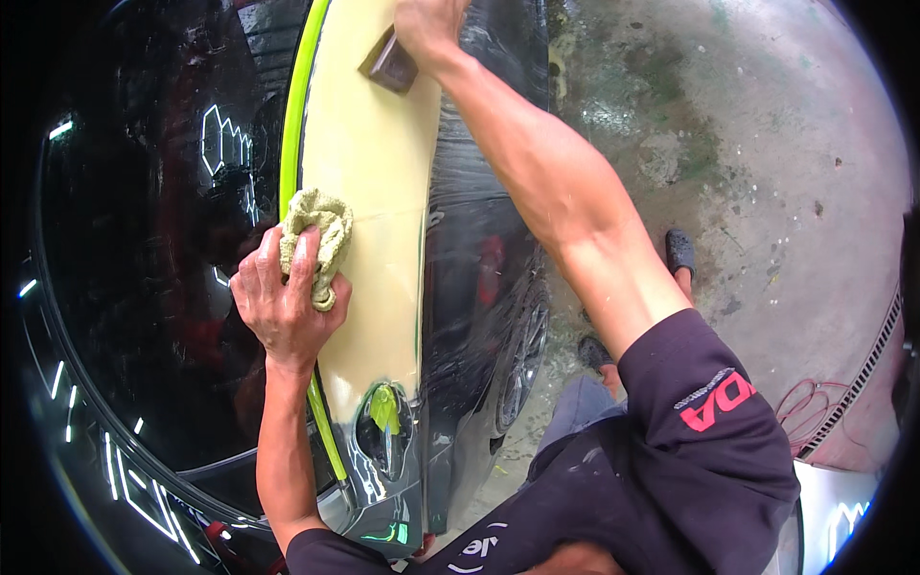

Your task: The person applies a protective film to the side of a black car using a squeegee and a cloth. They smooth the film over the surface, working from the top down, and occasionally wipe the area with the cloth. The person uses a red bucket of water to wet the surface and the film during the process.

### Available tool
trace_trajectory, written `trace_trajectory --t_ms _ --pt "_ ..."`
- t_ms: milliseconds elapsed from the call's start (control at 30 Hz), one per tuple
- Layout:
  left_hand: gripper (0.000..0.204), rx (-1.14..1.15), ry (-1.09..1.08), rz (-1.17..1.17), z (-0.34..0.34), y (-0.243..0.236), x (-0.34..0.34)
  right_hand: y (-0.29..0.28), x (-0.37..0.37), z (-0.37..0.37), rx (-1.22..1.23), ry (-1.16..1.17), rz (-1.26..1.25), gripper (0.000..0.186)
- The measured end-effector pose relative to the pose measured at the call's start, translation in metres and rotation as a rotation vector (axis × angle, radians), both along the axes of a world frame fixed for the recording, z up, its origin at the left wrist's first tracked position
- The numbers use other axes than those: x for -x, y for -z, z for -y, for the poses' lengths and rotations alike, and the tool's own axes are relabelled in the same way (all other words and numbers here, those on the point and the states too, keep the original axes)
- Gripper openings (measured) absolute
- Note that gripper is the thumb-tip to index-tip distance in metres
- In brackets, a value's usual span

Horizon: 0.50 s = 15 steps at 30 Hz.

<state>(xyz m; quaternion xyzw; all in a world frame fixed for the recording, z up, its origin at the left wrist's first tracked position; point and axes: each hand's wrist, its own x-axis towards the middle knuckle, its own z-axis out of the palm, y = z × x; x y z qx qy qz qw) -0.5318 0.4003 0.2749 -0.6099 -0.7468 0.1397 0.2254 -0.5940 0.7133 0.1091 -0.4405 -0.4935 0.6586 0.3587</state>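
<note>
Though crumpled, cloth [332, 228] between left-hand fingers [303, 264].

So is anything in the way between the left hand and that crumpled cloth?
Nothing visible: the left hand touches the crumpled cloth directly. Between the cloth and the brown block at the right hand, only pale panel shows.

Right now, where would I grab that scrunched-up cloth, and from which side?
Probably pinch the cloth by its upper-right folds, coming from the right, over the pale panel. It's bunched up, so those uncovered folds should be easy to pinch, while the left hand covers its lower-left part.
</note>
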Motion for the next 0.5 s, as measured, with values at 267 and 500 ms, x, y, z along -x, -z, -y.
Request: trace_trajectory --t_ms 267,500 --pt "0.058 0.026 -0.028 -0.003 0.017 -0.006 0.0 0.014 -0.073 0.15 0.013 -0.108 -0.092 0.083" --pt "0.059 0.0 0.016 0.0 0.002 0.002 0.0 0.009 -0.006 0.017 -0.066 0.018 -0.125 0.081"
